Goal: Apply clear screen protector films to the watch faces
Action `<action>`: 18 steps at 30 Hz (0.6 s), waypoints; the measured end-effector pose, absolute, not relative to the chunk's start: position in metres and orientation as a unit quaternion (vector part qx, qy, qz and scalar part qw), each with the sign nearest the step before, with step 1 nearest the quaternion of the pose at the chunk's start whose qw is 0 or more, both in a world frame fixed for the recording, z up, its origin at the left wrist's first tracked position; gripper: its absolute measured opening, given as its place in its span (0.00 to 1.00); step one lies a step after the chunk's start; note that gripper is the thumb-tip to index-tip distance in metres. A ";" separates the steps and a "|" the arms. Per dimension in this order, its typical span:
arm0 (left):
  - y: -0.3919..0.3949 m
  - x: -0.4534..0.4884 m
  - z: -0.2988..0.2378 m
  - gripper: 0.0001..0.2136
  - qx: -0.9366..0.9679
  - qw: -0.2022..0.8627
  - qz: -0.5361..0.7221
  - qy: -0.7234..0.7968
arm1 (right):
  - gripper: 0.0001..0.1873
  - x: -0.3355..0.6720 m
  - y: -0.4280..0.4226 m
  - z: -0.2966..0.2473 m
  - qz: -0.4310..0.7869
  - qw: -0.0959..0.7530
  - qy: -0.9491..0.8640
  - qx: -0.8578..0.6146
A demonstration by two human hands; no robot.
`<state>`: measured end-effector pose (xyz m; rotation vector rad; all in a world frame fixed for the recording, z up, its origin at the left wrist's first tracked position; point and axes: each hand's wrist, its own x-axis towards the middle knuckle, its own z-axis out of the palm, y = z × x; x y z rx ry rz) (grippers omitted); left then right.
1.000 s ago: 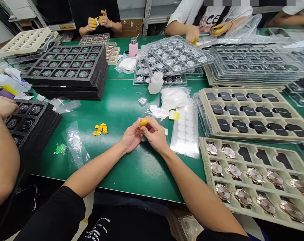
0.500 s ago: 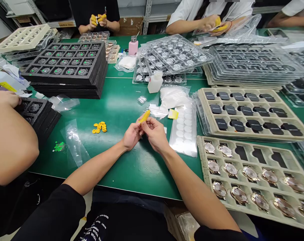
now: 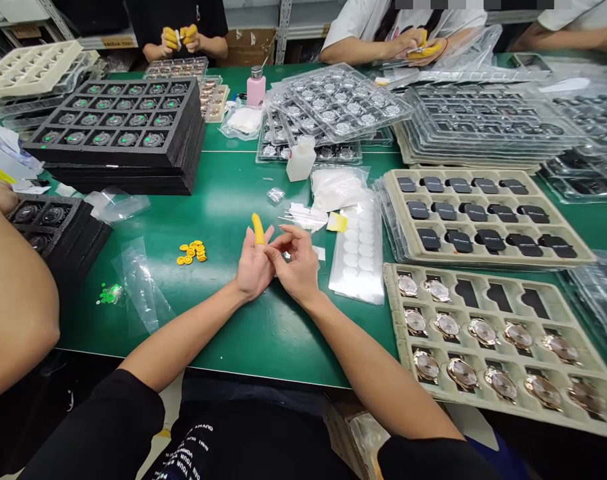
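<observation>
A slim yellow rubber finger cot [image 3: 258,230] sheathes one upright finger of a worker's left hand [image 3: 253,270] above a glossy green worktop [image 3: 283,340]. That hand's fingers stand apart, likely to keep the cot's base within reach. The right hand [image 3: 297,263] curls close, thumb at that base; whether its fingers pinch the rubber cannot be told. Rolled yellow cots [image 3: 192,251] lie leftward; a beige compartment tray [image 3: 402,333] separates rose-gold watches [image 3: 463,373], presumably against scratches.
</observation>
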<state>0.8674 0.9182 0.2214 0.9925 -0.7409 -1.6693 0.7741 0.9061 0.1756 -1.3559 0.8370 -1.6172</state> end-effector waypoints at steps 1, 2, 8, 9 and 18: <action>0.919 0.868 0.221 0.38 0.411 0.501 -0.694 -0.312 | 0.20 0.775 0.907 0.176 -0.640 0.422 0.341 -0.545; 0.919 0.868 0.221 0.38 0.409 0.495 -0.699 -0.315 | 0.20 0.775 0.908 0.177 -0.637 0.419 0.353 -0.542; 0.920 0.864 0.218 0.40 0.389 0.491 -0.708 -0.327 | 0.19 0.776 0.914 0.183 -0.639 0.401 0.412 -0.510; 0.920 0.863 0.217 0.40 0.388 0.493 -0.703 -0.335 | 0.18 0.777 0.915 0.183 -0.637 0.402 0.417 -0.509; 0.923 0.855 0.219 0.29 0.438 0.518 -0.663 -0.315 | 0.14 0.769 0.905 0.185 -0.626 0.486 0.309 -0.526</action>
